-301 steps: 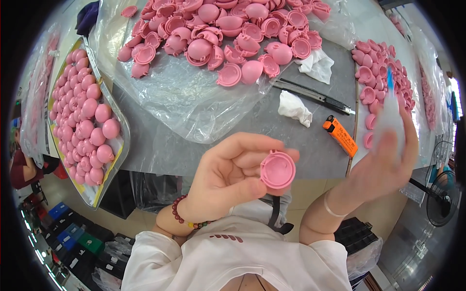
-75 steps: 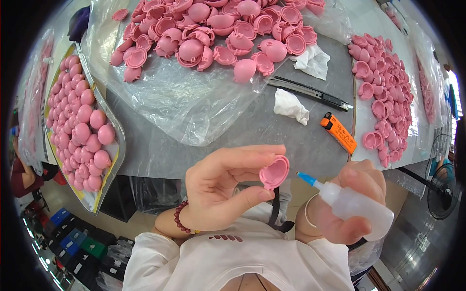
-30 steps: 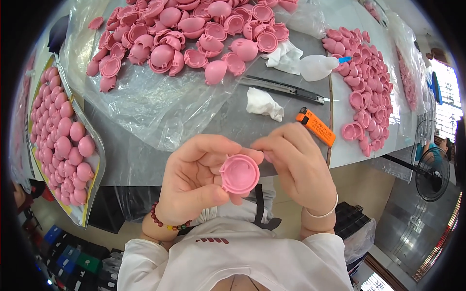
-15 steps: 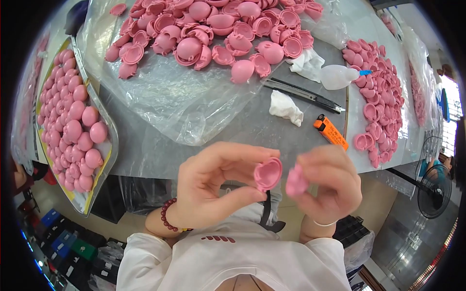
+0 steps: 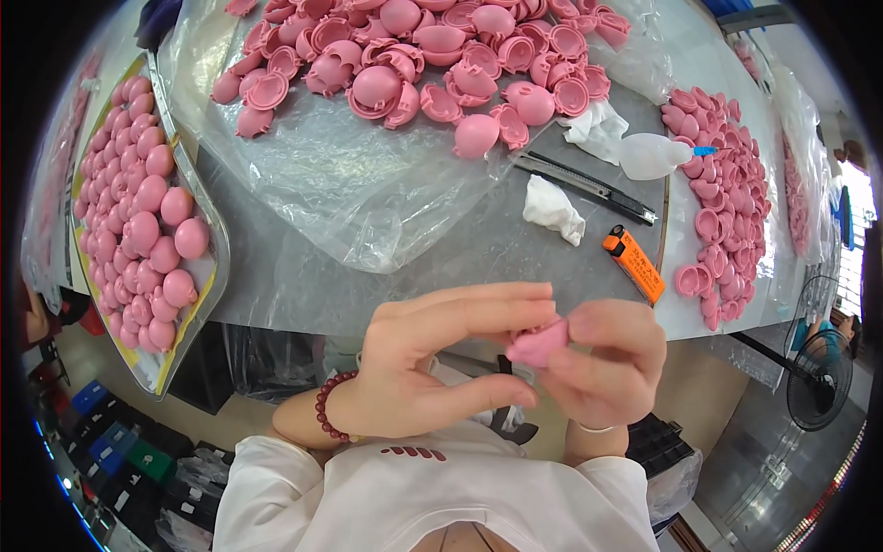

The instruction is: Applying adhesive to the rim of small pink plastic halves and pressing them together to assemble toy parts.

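Note:
My right hand (image 5: 614,361) pinches a small pink plastic piece (image 5: 533,347) between thumb and fingers, above the table's front edge. Beside it is my left hand (image 5: 418,363), its fingers stretched out and its thumb apart from the piece. The left fingertips reach the top of the pink piece and seem to touch it. Whether it is one half shell or two put together is hidden by the fingers. Beyond the hands, an orange case with a black end (image 5: 635,265) lies on the grey tabletop (image 5: 285,294).
A heap of pink half shells (image 5: 377,87) lies on a clear plastic bag (image 5: 368,207). Rounded pink balls fill a metal-rimmed tray (image 5: 213,248) at left. Toward the right are a box cutter (image 5: 589,187), white tissue (image 5: 554,212), a white squeeze bottle (image 5: 651,156) and smaller pink parts (image 5: 727,207).
The hands have come together. The open half shell that my left hand pinched no longer shows separately, and my left thumb has moved away from the fingers. The view has shifted slightly.

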`<control>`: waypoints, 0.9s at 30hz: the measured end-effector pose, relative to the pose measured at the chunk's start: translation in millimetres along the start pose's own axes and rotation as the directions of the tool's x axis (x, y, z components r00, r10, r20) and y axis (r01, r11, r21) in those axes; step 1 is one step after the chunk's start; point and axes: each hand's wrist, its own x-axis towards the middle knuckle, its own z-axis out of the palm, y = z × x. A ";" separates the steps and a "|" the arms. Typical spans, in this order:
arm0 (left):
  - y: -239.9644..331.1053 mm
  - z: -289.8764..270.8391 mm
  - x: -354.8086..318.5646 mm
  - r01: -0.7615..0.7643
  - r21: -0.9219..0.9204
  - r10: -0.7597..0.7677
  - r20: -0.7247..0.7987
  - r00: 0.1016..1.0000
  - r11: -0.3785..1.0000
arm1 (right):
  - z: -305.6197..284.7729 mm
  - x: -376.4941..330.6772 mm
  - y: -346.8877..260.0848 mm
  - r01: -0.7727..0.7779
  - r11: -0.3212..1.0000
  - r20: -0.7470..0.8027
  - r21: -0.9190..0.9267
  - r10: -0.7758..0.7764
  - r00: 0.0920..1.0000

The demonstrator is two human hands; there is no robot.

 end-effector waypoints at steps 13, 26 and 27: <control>-7.0 -2.8 -2.1 0.052 -0.332 -0.040 0.043 0.998 0.942 | -43.9 23.6 30.8 -0.355 0.924 -0.499 -0.145 0.241 0.833; -12.2 2.7 -3.9 0.230 -0.727 -0.151 0.174 0.973 0.647 | -50.2 45.6 74.6 -0.562 0.812 -0.253 -0.156 0.517 0.818; -9.8 2.6 -3.8 0.271 -0.745 -0.193 0.193 0.962 0.609 | -48.8 47.5 68.0 -0.536 0.836 -0.325 -0.115 0.479 0.816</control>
